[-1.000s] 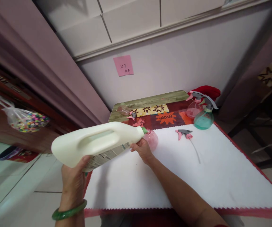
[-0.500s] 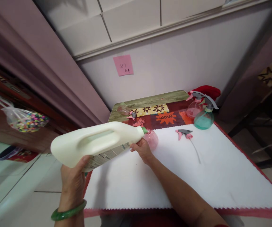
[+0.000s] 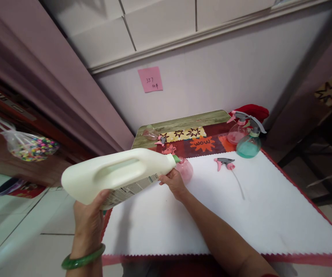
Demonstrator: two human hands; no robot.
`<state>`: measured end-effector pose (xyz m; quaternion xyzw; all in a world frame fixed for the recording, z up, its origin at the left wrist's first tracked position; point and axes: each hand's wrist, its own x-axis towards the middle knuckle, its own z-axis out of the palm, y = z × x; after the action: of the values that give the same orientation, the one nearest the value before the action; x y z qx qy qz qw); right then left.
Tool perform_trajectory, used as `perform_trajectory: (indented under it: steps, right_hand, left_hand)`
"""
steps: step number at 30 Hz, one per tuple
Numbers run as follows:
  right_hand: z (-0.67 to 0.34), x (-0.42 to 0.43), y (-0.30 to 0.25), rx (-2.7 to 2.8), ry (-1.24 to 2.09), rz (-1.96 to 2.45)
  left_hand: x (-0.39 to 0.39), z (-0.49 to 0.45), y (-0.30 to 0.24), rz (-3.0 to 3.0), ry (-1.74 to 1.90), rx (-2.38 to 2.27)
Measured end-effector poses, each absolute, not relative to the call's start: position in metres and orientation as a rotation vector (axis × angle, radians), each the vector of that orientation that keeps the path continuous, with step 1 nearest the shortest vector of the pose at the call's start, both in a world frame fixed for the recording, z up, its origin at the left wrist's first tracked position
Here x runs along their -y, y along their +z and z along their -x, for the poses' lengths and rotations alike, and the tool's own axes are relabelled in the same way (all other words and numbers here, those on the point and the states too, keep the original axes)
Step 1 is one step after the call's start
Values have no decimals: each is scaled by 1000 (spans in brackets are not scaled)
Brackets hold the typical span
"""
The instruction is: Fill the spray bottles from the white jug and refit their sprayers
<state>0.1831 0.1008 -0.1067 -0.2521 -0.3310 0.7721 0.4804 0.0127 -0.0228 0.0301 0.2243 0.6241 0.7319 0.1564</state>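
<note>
A large cream detergent jug [image 3: 119, 169] lies tilted nearly level in the air, its green spout at the mouth of a round pink spray bottle [image 3: 186, 171] on the white table. My left hand [image 3: 92, 207], with a green bangle on the wrist, grips the jug's lower body from below. Closed around the jug near its neck is my right hand [image 3: 174, 184], partly in front of the pink bottle. Any liquid at the spout is too small to make out. To the right lies a loose pink-and-grey trigger sprayer head [image 3: 225, 163] with its dip tube.
A teal spray bottle [image 3: 249, 146] and another pink spray bottle [image 3: 237, 132] stand at the table's back right. A clear bottle [image 3: 151, 132] lies at the back left beside a second sprayer head [image 3: 161, 140]. A bag of colourful beads [image 3: 34, 148] hangs at left.
</note>
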Motion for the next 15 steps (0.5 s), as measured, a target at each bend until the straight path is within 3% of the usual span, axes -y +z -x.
perform_trajectory:
  steps: [15]
  right_hand:
    - [-182,-102,-110,819,1883,605]
  left_hand:
    - [23,-13,29,-684,2108,-1780]
